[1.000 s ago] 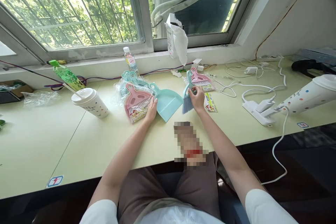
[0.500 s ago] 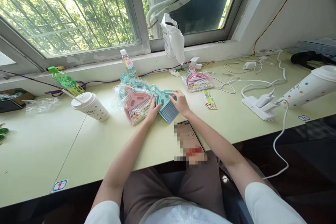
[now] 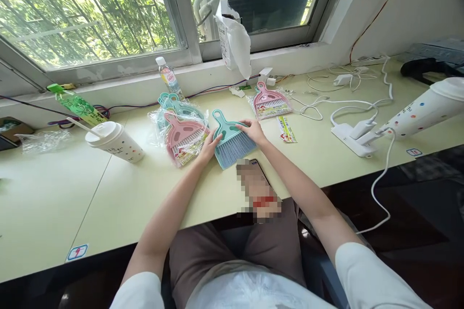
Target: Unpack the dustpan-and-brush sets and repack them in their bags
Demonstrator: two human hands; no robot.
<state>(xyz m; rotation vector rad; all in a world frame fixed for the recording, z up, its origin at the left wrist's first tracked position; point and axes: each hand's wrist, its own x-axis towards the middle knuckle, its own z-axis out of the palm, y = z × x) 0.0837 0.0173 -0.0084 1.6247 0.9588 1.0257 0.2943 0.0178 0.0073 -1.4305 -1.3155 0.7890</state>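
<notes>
A teal mini dustpan (image 3: 219,117) with a matching hand brush (image 3: 234,148) laid in it is between my hands, its loop handle pointing away and its grey bristles toward me. My left hand (image 3: 208,148) grips the left edge, thumb on top. My right hand (image 3: 253,131) holds the right upper edge with fingers bent over it. Just left of my left hand lies a pink dustpan and brush set (image 3: 178,136) in clear wrapping. Behind that are teal sets (image 3: 174,102), also wrapped. A phone (image 3: 259,186), partly blurred out, lies below the held set.
Another wrapped pink set (image 3: 268,99) and a printed card (image 3: 287,129) lie to the right. A lidded cup (image 3: 114,141) with a straw and a green bottle (image 3: 80,107) stand left. At right are a power strip (image 3: 350,139), white cables and a large tilted cup (image 3: 427,108).
The teal dustpan and brush have turned to face me more squarely, showing the bristles' full width. Both hands keep hold of its edges. The whole view has shifted slightly.
</notes>
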